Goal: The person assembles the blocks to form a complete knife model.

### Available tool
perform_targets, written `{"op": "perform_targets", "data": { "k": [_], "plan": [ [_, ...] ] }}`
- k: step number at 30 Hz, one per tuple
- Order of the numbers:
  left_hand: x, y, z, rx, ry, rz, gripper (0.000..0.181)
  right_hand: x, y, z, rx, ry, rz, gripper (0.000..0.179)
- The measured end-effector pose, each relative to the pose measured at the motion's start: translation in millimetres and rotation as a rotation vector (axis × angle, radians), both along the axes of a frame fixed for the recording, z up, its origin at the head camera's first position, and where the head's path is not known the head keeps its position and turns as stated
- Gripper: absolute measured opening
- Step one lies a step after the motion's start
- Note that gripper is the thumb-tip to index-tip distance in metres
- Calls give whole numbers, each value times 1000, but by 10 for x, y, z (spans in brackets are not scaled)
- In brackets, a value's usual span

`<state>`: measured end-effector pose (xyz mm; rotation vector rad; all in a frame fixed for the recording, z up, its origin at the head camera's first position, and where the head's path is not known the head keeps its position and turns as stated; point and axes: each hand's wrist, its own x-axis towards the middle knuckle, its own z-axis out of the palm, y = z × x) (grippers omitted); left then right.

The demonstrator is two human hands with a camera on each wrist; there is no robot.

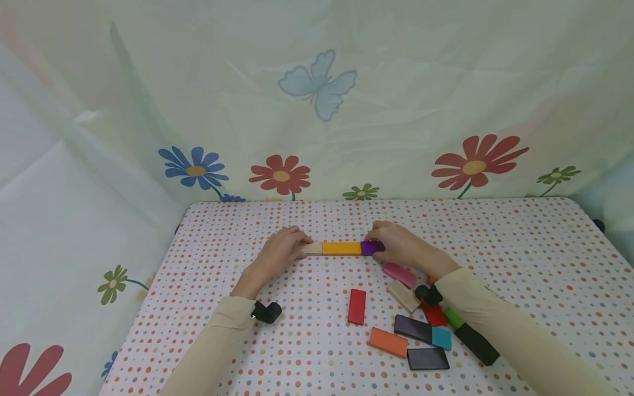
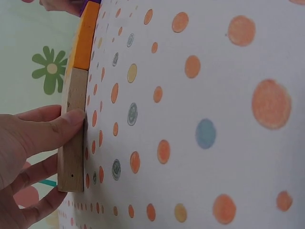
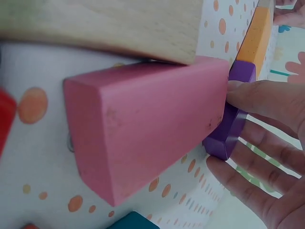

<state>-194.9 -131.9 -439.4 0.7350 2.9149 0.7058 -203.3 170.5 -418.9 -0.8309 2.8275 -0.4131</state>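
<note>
Three blocks end to end, one of my hands on each outer piece.
From my head, I see the yellow block (image 1: 342, 249) lying flat on the counter (image 1: 307, 341), its long axis running left to right. The wooden block (image 1: 313, 249) continues that line at its left end, the purple block (image 1: 369, 248) at its right. Nearer me than the yellow block, the lone red block (image 1: 356, 307) points toward me. At my left wrist, my left hand (image 1: 287, 245) pinches the wooden block, thumb on its near face, long axis pointing straight at the yellow block. At my right wrist, my right hand (image 1: 396, 242) pinches the purple block, in line with the yellow block; the pink block (image 3: 152, 124) slants nearer me.
</note>
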Motion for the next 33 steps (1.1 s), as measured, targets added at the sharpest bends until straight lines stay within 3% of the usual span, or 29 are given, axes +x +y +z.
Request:
{"op": "perform_targets", "data": {
  "k": [18, 25, 30, 33],
  "plan": [
    [8, -4, 25, 8, -32, 14, 32, 46, 17, 23, -23, 6, -21, 40],
    [8, 31, 36, 1, -39, 21, 32, 237, 125, 279, -64, 23, -125, 51],
    [24, 24, 40, -4, -41, 33, 32, 440, 245, 427, -80, 22, -149, 43],
    [32, 14, 36, 0, -40, 43, 32, 556, 322, 431, -76, 2, -131, 37]
  ]
}}
